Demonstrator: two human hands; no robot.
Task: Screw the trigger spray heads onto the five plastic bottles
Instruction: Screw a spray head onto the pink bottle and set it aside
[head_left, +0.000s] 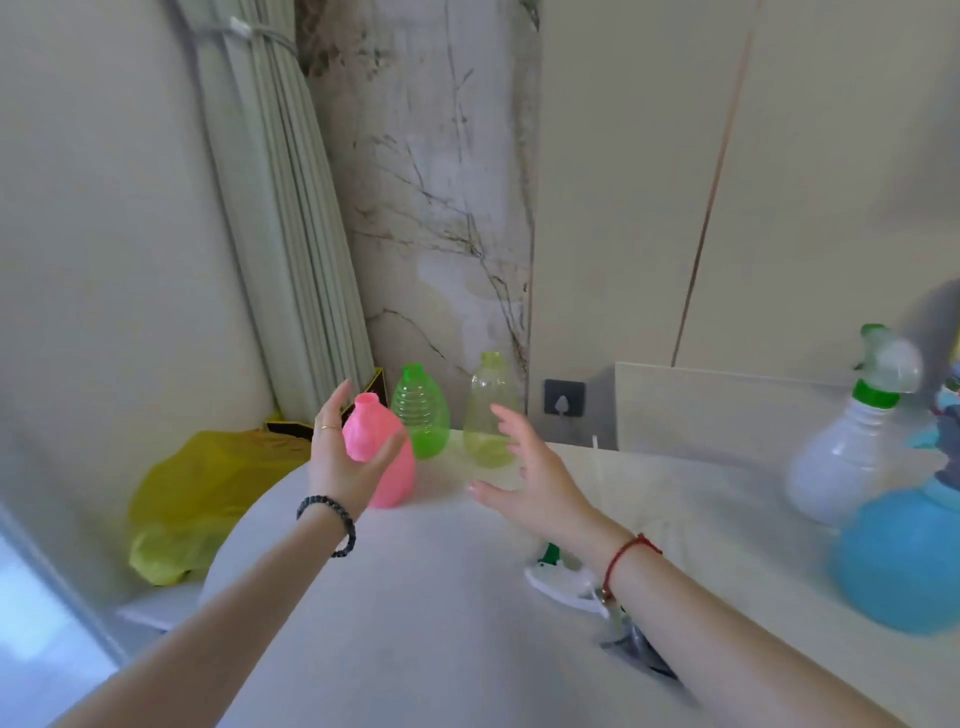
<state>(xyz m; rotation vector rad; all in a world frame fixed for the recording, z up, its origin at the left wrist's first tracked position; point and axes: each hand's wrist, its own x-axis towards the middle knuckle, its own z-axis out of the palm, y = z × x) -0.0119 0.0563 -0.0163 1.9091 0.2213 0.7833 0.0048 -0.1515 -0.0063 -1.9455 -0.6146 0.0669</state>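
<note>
Three headless bottles stand at the table's far edge: a pink bottle (387, 457), a green bottle (422, 413) and a pale yellow bottle (488, 415). My left hand (345, 452) is open, cupped around the pink bottle's left side; whether it touches is unclear. My right hand (535, 467) is open with spread fingers, in front of the yellow bottle, holding nothing. At the right stand a white bottle (847, 467) with a green-collared spray head (885, 364) on it and a blue bottle (904, 561). A loose white and green spray head (563, 577) lies under my right forearm.
The white round table (415, 597) meets a beige counter (701, 493) at the right. A yellow plastic bag (197, 499) sits off the table's left edge. A bundle of pale rods (280, 208) leans against the wall behind. A wall socket (563, 397) is behind the bottles.
</note>
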